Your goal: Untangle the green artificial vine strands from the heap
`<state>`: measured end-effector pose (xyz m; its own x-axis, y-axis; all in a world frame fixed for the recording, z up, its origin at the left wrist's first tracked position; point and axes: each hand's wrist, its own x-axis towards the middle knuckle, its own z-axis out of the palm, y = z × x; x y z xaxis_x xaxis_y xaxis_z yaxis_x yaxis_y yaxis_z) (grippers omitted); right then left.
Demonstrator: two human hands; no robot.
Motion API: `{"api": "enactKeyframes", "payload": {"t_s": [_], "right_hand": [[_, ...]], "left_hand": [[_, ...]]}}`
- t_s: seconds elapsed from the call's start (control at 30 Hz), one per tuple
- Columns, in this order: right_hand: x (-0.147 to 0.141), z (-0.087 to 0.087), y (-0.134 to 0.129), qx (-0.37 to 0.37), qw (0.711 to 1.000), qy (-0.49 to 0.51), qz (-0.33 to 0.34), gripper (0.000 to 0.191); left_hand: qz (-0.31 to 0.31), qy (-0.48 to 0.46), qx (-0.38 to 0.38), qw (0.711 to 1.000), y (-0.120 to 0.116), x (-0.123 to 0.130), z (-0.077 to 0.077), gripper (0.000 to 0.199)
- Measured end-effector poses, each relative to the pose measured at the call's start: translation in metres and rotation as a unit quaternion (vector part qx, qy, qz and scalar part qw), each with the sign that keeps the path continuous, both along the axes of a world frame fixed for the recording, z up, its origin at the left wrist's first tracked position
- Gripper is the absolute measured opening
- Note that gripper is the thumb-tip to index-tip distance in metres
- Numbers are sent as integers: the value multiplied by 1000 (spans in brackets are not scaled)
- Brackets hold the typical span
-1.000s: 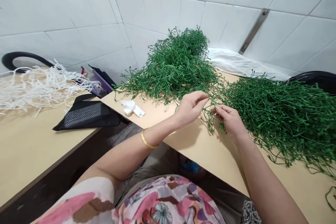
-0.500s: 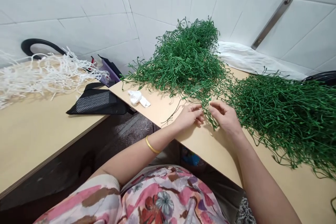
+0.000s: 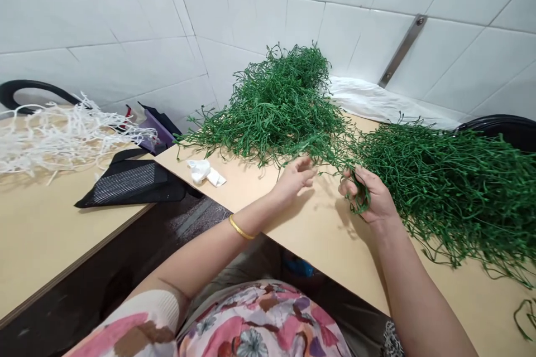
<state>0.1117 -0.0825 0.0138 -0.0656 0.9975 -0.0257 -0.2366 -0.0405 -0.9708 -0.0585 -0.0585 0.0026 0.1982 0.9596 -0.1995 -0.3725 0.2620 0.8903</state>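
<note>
A tall heap of thin green stems with small tips lies at the back of the light wooden table. A second green heap spreads over the right side, and loose strands link the two. My right hand is closed around a small bunch of green stems, which curls below the fingers. Just in front of the back heap, my left hand hovers with fingers apart and nothing held. A crumpled white piece rests near the table's left edge.
White strands cover part of another table at the left, beside a black mesh pouch and a purple item. White cloth lies along the wall. A dark gap separates the tables.
My right hand has closed on a bunch of stems and lifted it slightly rightward, away from my left hand. The left hand's fingers have spread. The whole view has shifted a little.
</note>
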Motion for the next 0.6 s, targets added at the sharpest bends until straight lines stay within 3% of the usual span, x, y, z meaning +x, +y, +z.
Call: {"api": "enactKeyframes", "payload": {"t_s": [0.13,0.23,0.3,0.37,0.47,0.6], "right_hand": [[3,4,-5,26,999,-28,27,29],[4,8,-11,32,995,-63,71,28],[6,15,-19,46,991,-87,87,28],[11,24,-28,80,990,-97,58,27],[19,40,-41,165,984,-48,-47,21],[22,54,-44,209,974,17,-88,21]], "left_hand": [[-13,-41,-52,998,27,-9,11,31],[59,29,-68,996,51,-18,18,33],[63,72,-81,992,67,-23,23,36],[78,94,-87,989,81,-28,28,38],[100,128,-86,983,95,-32,29,39],[64,147,-82,984,88,-28,19,42]]}}
